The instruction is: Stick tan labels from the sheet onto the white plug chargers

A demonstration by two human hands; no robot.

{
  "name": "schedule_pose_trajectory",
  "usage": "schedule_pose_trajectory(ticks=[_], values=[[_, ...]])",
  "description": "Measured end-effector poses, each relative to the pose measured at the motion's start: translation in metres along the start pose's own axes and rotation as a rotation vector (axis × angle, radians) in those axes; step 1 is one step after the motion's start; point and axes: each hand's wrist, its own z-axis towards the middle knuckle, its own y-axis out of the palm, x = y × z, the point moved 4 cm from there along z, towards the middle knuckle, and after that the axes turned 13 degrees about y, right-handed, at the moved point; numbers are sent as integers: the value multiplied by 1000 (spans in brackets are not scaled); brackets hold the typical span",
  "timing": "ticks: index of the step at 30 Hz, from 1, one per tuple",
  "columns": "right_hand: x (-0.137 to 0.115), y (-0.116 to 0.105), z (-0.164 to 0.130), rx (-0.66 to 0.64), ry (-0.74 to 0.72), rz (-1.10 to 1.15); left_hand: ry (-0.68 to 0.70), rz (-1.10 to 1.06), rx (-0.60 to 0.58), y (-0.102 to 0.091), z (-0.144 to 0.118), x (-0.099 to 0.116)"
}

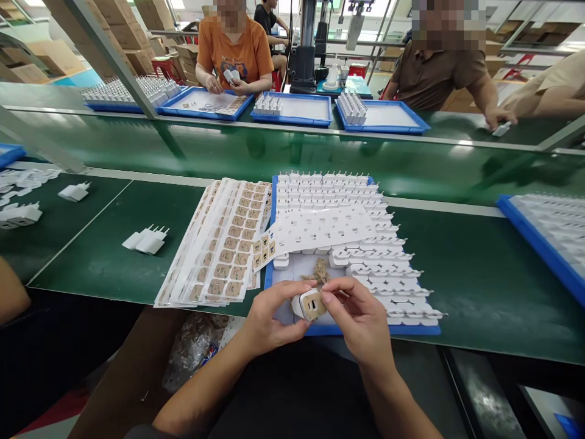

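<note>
Bright, even overhead light fills the scene, and pale glare streaks the glossy green counter (pixel 479 274) beyond the blue tray (pixel 365 330). Straight lines bow toward the frame edges, and shadows beneath the tray stay soft.

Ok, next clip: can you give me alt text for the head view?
Two bare hands, left hand and right hand, hold a small white charger with a tan label on its face above a blue tray of white chargers. Label sheets lie left of it on the green table.
</note>
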Motion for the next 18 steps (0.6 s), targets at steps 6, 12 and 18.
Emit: schedule_pose_trajectory(ticks=[6,12,18], values=[[-2,1,1,15,-21,-19,7,15,-5,-1,1,1],[-5,2,1,33,-23,-59,30,32,-3,-2,2,2],[-6,3,0,53,-44,-118,45,47,6,-2,3,2]])
